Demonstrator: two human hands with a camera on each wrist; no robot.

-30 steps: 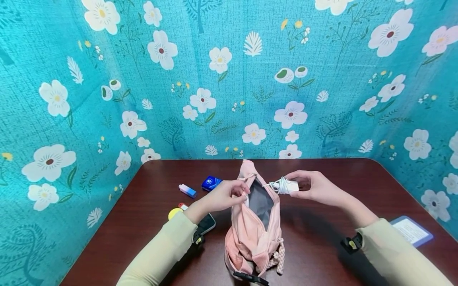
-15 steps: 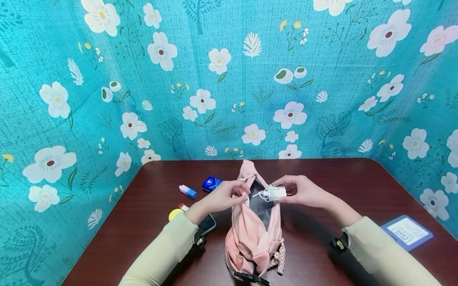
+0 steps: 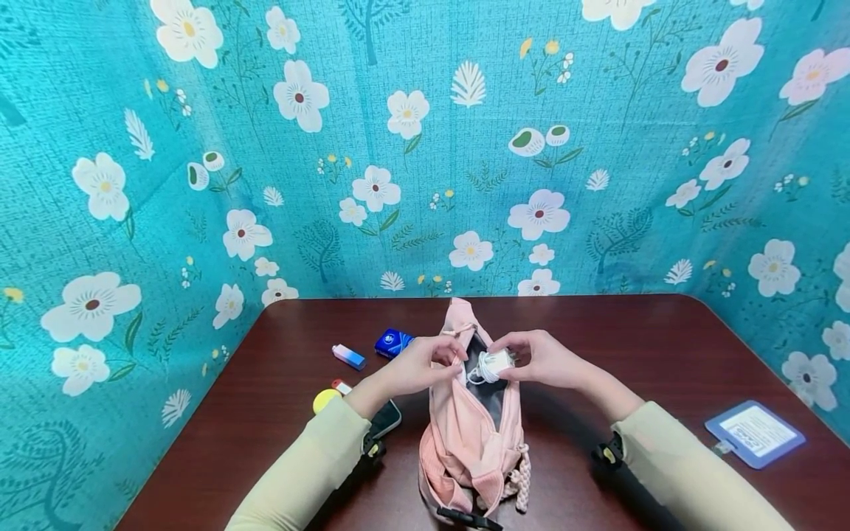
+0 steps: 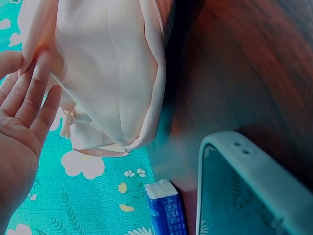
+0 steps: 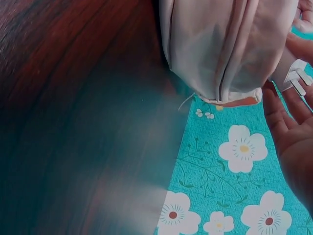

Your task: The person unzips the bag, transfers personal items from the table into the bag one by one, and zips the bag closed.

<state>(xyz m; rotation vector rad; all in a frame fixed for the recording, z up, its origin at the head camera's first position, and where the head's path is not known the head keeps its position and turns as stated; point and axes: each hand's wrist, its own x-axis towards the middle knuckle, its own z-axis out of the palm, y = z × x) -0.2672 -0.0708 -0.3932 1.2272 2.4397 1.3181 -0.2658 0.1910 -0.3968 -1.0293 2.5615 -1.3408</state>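
A pink bag [image 3: 465, 435] stands in the middle of the table, its mouth unzipped and its grey lining showing. My left hand [image 3: 425, 363] pinches the left edge of the opening between thumb and fingers; the left wrist view shows the cloth [image 4: 107, 63] in that grip. At the mouth's right side my right hand [image 3: 547, 359] holds a white charger [image 3: 499, 363] with a white cable [image 3: 488, 367] wound round it. The charger is over the opening, partly within it. Its metal prongs [image 5: 296, 84] point back toward the palm in the right wrist view.
Left of the bag lie a blue tissue pack [image 3: 392, 341], a pink-and-blue stick-shaped item [image 3: 348, 357], a yellow round thing [image 3: 325, 400], a small red-and-white item [image 3: 341, 386] and a phone [image 3: 387, 419], partly covered by the left arm. A blue-framed card holder [image 3: 755, 434] lies at the right.
My right hand has moved left with the charger, from beside the bag to over its open mouth. The left hand keeps its hold on the edge. The card holder is now fully uncovered.
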